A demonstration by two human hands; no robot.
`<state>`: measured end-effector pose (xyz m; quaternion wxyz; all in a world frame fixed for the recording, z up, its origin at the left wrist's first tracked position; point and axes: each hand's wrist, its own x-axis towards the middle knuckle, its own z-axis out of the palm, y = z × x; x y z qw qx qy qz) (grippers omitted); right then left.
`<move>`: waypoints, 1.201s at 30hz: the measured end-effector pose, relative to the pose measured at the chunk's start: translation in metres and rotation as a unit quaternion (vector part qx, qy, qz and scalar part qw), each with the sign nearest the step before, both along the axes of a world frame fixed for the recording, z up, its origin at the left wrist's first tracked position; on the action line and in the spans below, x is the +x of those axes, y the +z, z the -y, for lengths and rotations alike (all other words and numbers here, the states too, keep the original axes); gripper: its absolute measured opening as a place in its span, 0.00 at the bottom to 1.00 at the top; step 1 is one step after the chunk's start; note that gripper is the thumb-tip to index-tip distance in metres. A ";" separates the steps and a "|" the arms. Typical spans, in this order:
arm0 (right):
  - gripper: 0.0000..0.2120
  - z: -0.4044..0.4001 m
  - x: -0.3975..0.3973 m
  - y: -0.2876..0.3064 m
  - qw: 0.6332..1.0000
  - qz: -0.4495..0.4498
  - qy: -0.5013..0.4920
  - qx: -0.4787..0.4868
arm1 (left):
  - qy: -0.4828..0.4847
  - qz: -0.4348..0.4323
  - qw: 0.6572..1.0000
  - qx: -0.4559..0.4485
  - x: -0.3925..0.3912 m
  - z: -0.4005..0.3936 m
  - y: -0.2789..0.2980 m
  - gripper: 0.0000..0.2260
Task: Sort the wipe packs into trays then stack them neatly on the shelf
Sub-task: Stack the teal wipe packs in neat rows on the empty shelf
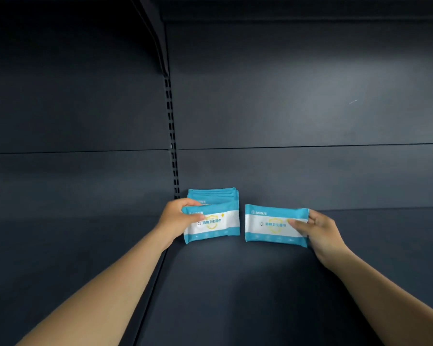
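Observation:
Two blue-and-white wipe packs stand upright on the dark shelf board. My left hand grips the left pack by its left end, thumb on its front. Behind that pack, several more packs stand in a row against the back panel. My right hand holds the right pack by its right end, thumb across the front. A narrow gap separates the two held packs. No tray is in view.
The dark back panel rises behind the packs, with a slotted upright to the left of the row. Another shelf's underside runs along the top. A seam splits the shelf board under my left forearm.

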<state>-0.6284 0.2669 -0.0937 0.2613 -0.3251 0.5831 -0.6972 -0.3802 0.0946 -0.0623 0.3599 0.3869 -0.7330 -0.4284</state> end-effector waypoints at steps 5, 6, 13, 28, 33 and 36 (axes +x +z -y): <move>0.08 0.006 -0.008 -0.002 1.000 0.002 -0.013 -0.016 | -0.023 0.012 0.999 -0.044 -0.009 0.019 -0.006 0.13; 0.08 0.005 -0.009 -0.002 1.000 0.001 -0.014 -0.017 | -0.032 0.014 0.998 -0.048 -0.008 0.022 -0.010 0.15; 0.09 0.004 -0.011 -0.003 1.000 -0.004 -0.006 -0.010 | -0.041 0.058 0.994 -0.087 -0.006 0.028 -0.026 0.27; 0.09 0.005 -0.011 -0.002 1.000 0.000 -0.010 -0.003 | 0.050 0.015 0.992 -0.117 -0.019 0.036 -0.032 0.25; 0.09 0.003 -0.009 -0.001 1.000 0.005 -0.004 0.009 | 0.057 0.023 0.989 -0.136 -0.012 0.030 -0.032 0.32; 0.08 0.002 -0.007 -0.001 1.000 0.004 0.000 0.007 | 0.061 0.016 0.989 -0.131 -0.007 0.028 -0.032 0.35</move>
